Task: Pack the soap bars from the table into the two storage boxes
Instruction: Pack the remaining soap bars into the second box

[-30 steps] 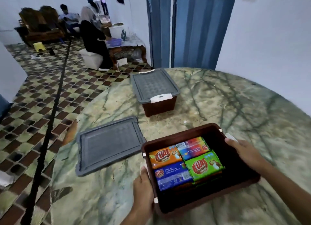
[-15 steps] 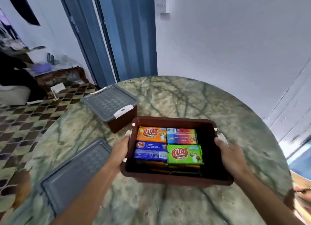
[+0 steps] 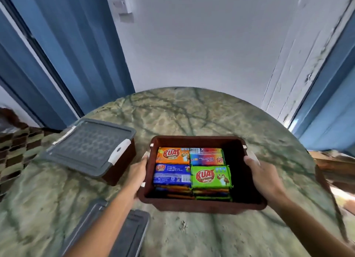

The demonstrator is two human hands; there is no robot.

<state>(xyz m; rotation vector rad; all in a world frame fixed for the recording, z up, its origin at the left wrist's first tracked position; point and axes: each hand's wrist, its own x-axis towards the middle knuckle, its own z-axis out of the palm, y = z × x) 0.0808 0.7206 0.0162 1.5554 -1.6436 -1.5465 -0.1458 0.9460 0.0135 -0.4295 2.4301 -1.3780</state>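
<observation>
Green marbled surface (image 3: 192, 112) carries a lidded brown box (image 3: 92, 149). Left hand (image 3: 137, 173) and right hand (image 3: 264, 177) each grip, fingers clamped, the open brown box (image 3: 201, 206) of soap bars (image 3: 192, 168).

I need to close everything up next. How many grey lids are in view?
2. One grey lid sits closed on the far-left box. The other lid lies loose on the table near the left forearm, partly hidden by it.

The open box (image 3: 201, 206), held at both ends, now sits nearer the closed box (image 3: 90, 147).
</observation>
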